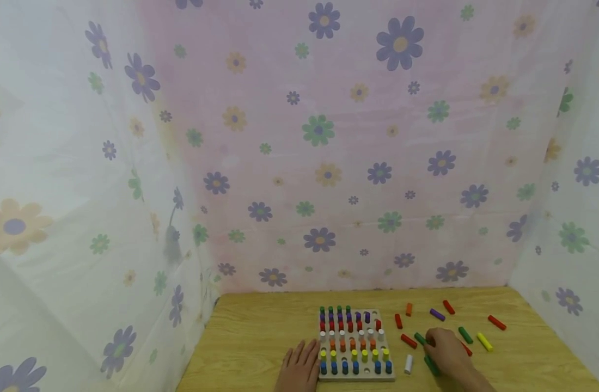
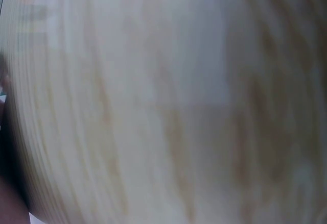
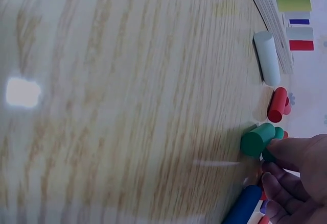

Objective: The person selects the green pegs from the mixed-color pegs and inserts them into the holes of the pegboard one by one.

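A wooden pegboard (image 1: 348, 378) with rows of coloured pegs stands on the table. My left hand (image 1: 299, 366) lies with fingers extended along the board's left edge. To the right of the board, my right hand (image 1: 448, 351) reaches down among loose pegs. Its thumb and fingers pinch a green peg (image 1: 420, 338), partly covered by the thumb in the right wrist view. Another green peg (image 3: 257, 140) lies just in front of the thumb. A blue peg (image 3: 242, 206) is near the curled fingers. The left wrist view has mostly blurred wood grain.
Between board and right hand lie a white peg (image 1: 408, 364) and a red peg (image 1: 409, 341). Farther back are an orange peg (image 1: 409, 309) and a purple peg (image 1: 437, 314). A yellow peg (image 1: 484, 342) lies to the right. Flowered sheets (image 1: 319, 163) enclose the table.
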A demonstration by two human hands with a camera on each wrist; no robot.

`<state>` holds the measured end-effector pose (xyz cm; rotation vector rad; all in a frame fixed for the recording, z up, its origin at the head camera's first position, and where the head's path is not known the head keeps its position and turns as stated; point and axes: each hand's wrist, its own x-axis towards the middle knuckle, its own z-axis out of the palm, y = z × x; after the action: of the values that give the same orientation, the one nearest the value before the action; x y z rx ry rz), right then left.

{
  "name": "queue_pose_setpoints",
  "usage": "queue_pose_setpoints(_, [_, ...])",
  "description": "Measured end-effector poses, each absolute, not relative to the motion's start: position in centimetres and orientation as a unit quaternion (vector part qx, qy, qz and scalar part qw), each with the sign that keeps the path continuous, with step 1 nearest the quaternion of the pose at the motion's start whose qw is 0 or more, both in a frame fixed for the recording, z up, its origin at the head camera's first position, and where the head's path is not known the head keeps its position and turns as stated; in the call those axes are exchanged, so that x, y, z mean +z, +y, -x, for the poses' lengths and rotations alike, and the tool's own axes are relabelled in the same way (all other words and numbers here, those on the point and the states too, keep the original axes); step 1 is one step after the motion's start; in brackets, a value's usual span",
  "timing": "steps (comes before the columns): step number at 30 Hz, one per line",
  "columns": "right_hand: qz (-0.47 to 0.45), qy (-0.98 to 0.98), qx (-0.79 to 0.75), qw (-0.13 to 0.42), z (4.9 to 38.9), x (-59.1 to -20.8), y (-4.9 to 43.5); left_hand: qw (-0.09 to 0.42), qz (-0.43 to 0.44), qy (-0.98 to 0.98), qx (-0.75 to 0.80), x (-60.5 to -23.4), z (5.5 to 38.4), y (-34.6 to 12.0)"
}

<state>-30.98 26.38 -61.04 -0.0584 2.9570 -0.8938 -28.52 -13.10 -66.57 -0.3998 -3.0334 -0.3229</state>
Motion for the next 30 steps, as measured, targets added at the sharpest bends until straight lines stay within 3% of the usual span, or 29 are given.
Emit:
queue_pose_setpoints(17, [0.034, 0.953, -0.301, -0.016, 30.5, -59.7, 27.1, 0.043, 0.127, -0.983, -0.123, -67.1, 28.5, -13.1])
queue_pose_setpoints(30, [0.079, 0.94, -0.321, -0.088, 30.3, -57.7, 26.1, 0.03, 0.127, -0.986, -0.103, -66.9, 28.6, -13.1])
